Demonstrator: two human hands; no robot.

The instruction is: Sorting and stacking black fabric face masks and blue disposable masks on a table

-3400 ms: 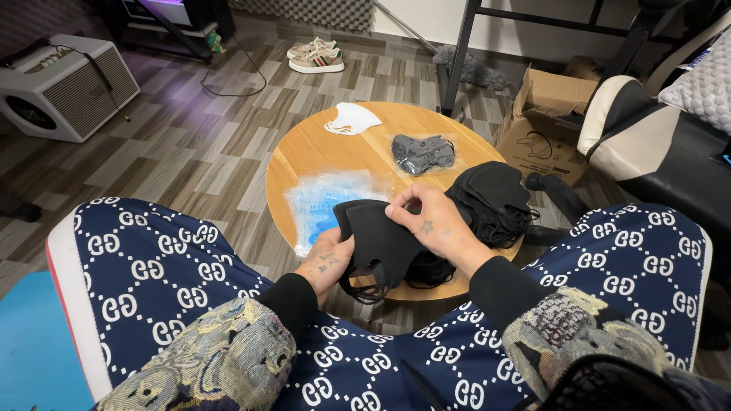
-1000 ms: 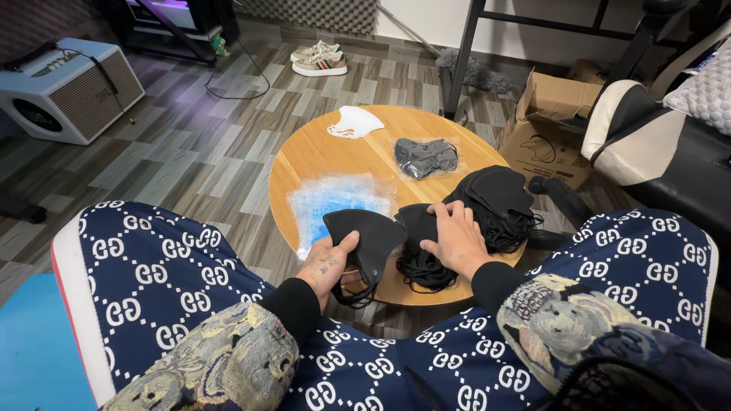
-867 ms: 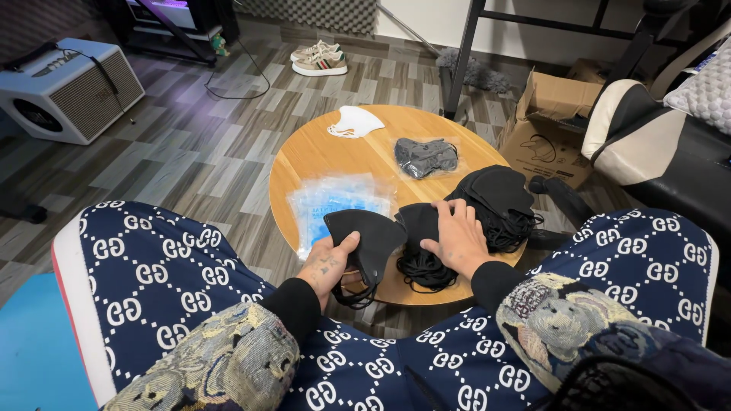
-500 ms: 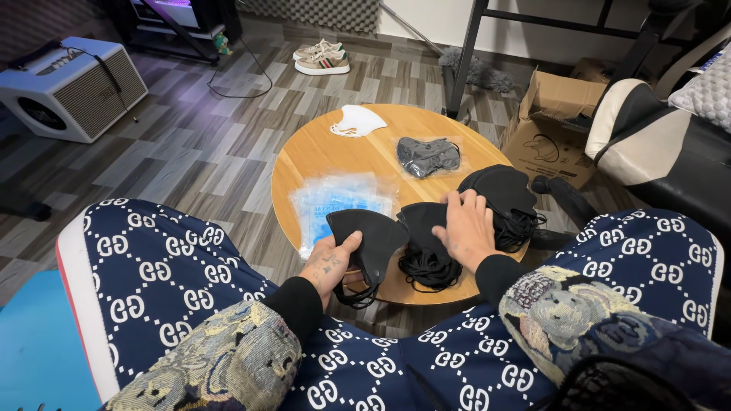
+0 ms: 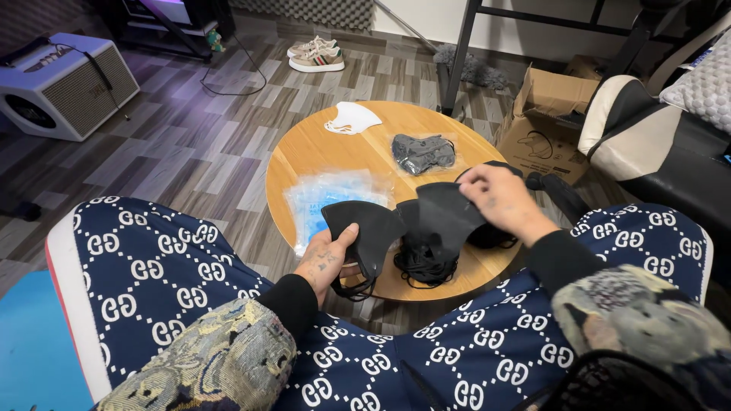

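Gripping one black mask point(image 5: 365, 232) at its lower edge, the left hand point(image 5: 326, 262) pins it at the near rim of the round wooden table point(image 5: 320, 148), fingers closed on it, ear loops dangling; right hand point(image 5: 499, 198), centre right of frame, pinches a second black mask point(image 5: 442, 217) lifted off the black pile point(image 5: 419, 259), likely to separate it; both masks matte, moulded, cup-shaped.

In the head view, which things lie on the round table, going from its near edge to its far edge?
Black mask held by the left hand at the near edge → clear blue packet → grey mask in a clear bag → white mask at the far edge of the round wooden table.
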